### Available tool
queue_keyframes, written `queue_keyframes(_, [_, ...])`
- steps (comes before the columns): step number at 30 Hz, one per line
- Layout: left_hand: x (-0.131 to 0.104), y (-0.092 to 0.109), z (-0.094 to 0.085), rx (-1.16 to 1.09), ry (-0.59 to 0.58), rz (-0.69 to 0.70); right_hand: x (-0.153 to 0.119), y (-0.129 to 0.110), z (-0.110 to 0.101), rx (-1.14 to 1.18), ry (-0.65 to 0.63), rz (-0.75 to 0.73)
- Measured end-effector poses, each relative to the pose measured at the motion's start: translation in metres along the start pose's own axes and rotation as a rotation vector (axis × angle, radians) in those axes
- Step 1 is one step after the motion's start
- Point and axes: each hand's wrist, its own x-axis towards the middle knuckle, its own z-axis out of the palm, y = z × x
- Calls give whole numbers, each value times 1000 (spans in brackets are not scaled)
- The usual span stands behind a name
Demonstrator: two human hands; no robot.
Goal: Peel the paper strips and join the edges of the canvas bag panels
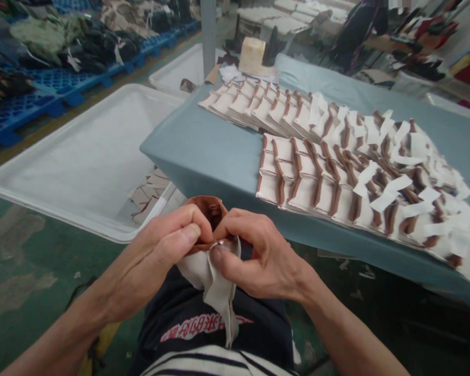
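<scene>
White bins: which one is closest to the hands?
The large front bin, with cloth pieces inside; the other bin stands farther back, by the grey post.

Bare tabletop (pixel 196 138) lay open along the near-left corner and left of the stacked white-and-brown pieces (pixel 309 177), while the tub's raised rim (pixel 58 222) and a grey post (pixel 209 39) blocked the left and far sides.

The desk (pixel 184 141) runs out of the right edge; the far pallets (pixel 58 86) are cut off at left. Background goods blur, and the fingertips partly hide the brown piece (pixel 206 203).
</scene>
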Motion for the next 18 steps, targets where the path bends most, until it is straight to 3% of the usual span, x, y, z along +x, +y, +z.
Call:
queue_keyframes(7, [-5, -6, -4, 268, 64, 215, -3, 7, 1, 276, -80, 116])
queue_keyframes(12, [-7, -9, -19, 426, -17, 397, -3, 6, 1, 272, -107, 175])
queue_keyframes(18, [5, 2, -29, 499, -131, 353, -2, 2, 3, 74, -52, 144])
